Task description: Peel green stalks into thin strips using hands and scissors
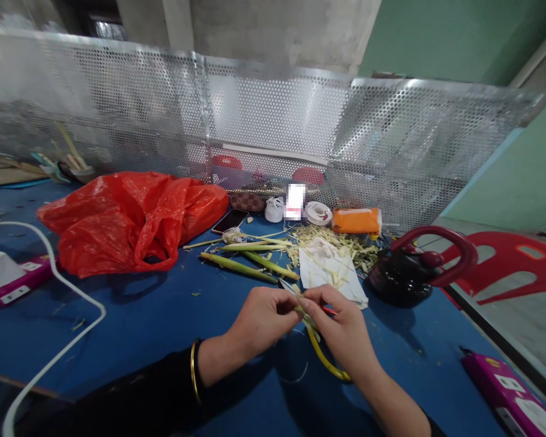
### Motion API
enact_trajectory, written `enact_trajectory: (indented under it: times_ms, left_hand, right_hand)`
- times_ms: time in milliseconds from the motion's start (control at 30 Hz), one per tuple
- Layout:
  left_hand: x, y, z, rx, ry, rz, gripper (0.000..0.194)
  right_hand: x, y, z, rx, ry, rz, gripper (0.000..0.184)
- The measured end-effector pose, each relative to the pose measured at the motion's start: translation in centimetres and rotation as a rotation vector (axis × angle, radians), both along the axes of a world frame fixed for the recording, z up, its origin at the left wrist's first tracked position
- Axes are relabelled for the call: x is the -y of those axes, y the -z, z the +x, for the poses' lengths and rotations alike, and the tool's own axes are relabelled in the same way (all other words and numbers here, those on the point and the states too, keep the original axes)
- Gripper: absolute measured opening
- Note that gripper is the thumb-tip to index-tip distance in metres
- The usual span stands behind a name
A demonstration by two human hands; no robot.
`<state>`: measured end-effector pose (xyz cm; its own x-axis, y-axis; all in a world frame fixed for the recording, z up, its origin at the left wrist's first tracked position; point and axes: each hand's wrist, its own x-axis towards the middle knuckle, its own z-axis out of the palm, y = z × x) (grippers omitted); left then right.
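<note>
My left hand [268, 312] is closed, thumb and fingertips pinching a pale green plant piece [310, 321] over the front of the table. Right against it, my right hand [341, 321] is also closed around a slim tool. Its metal blade [287, 286] sticks out past the fingertips to the far left, and a red part [330, 311] shows between the fingers; its exact kind is hidden. Below the hands a yellow curved strip [324, 358] hangs down. Several green stalks [239, 267] lie just beyond, beside a white paper sheet [321, 273] strewn with shavings.
A red plastic bag [118, 218] fills the left side, near a white cable [84, 294] and purple power strip [22, 282]. To the right stand a dark kettle [400, 276] and another power strip [509, 388]. An orange packet [357, 221] lies before the perforated metal screen [273, 115].
</note>
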<state>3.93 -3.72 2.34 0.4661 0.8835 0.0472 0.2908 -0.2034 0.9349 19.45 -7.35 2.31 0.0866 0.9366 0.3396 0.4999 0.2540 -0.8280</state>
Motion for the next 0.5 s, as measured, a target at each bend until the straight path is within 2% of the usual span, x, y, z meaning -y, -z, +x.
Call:
enact_trajectory:
  times_ms: [100,267,500]
  left_hand:
    - [-0.01,0.03,-0.03,-0.052,0.052,0.014,0.016]
    - [-0.05,0.20,0.13,-0.032,0.143,-0.088,0.016]
    - [-0.03,-0.04,0.14,-0.021,0.262,-0.158,0.016]
  right_hand:
    - [-0.03,-0.31,-0.04,-0.041,0.021,-0.014,0.017]
    - [-0.16,-0.36,0.01,-0.202,0.038,-0.142,0.023]
    - [-0.33,-0.37,0.35,-0.339,0.039,-0.096,0.026]
